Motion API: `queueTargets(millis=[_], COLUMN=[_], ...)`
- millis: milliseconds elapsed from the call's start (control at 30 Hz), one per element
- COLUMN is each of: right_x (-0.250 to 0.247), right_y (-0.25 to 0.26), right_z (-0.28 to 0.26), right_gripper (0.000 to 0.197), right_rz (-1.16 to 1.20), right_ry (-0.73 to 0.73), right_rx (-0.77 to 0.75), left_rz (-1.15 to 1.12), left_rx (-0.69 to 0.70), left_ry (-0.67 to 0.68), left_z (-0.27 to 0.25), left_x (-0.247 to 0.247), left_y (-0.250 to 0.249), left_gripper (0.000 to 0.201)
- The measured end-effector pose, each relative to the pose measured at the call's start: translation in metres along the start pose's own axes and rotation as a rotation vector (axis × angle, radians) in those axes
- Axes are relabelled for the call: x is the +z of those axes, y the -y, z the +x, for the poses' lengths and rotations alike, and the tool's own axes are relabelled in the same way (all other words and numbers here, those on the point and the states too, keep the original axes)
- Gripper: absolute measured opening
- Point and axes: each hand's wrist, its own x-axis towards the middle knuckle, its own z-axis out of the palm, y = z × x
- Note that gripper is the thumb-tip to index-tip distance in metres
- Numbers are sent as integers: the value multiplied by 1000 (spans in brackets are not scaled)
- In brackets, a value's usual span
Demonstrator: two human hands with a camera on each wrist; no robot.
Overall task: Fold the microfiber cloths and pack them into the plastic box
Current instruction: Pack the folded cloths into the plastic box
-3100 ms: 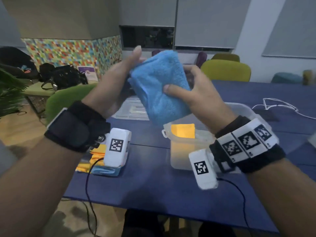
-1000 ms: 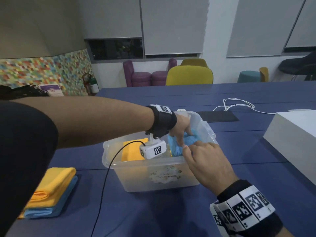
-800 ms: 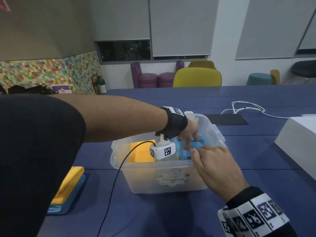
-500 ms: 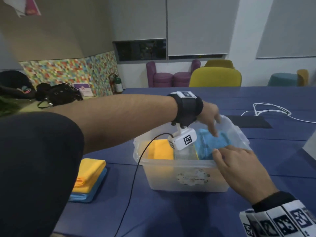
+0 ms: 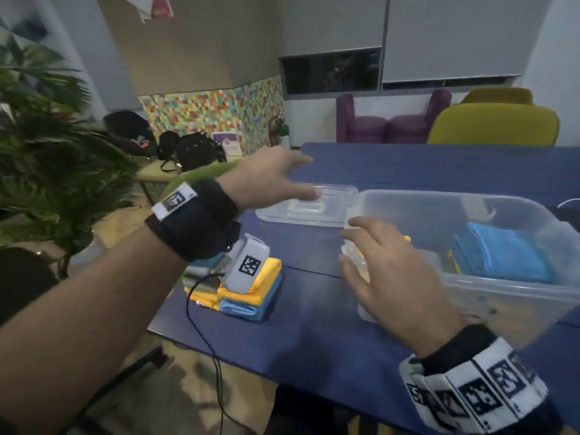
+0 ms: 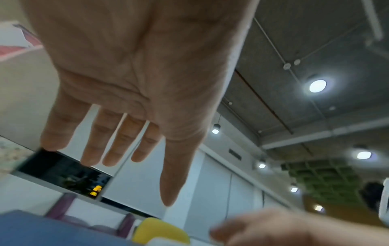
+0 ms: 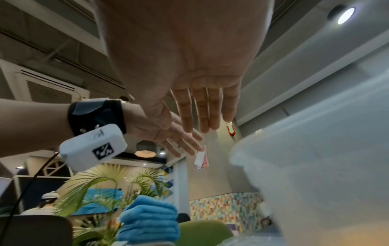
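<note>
A clear plastic box (image 5: pixel 508 296) stands on the blue table (image 5: pixel 314 340) at the right, with a folded blue cloth (image 5: pixel 499 255) inside and a yellow cloth mostly hidden behind my right hand. My right hand (image 5: pixel 370 262) hovers open by the box's left end, fingers straight, holding nothing. My left hand (image 5: pixel 282 180) is open above the clear lid (image 5: pixel 310 208) that lies left of the box. A stack of folded yellow and blue cloths (image 5: pixel 251 293) lies near the table's left edge, below my left wrist. In the left wrist view the left hand (image 6: pixel 118 149) is spread and empty.
A green plant (image 5: pixel 47 158) stands left of the table. Yellow (image 5: pixel 492 127) and purple chairs (image 5: pixel 386 124) sit behind the far edge. A black cable (image 5: pixel 201 321) hangs from my left wrist over the table's left edge.
Both hands have come out of the box, leaving the blue cloth inside. The left hand has swung left over the lid; the right now hovers by the box's left end. My view turned left.
</note>
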Motion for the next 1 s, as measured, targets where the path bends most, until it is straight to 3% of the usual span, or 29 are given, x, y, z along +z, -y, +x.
queueTargets(millis=[100, 233, 367, 567, 800, 1000], right_x=[32, 71, 102, 130, 144, 145], right_y=[27, 43, 44, 47, 50, 48], right_z=[10, 19, 22, 21, 20, 21], right_gripper=[36, 40, 35, 34, 38, 58], right_rz=[32, 63, 64, 53, 61, 155], right_ry=[90, 239, 414, 533, 573, 513], right_rx=[-72, -57, 26, 128, 178, 172], left_rz=[87, 157, 321, 571, 617, 419], left_rx=[-113, -229, -147, -121, -63, -89], left_ry=[21, 161, 244, 292, 213, 108], left_z=[-39, -78, -100, -113, -111, -111], left_x=[35, 96, 144, 187, 196, 184], left_y=[42, 84, 107, 107, 113, 111], left_gripper=[85, 91, 89, 100, 50, 41])
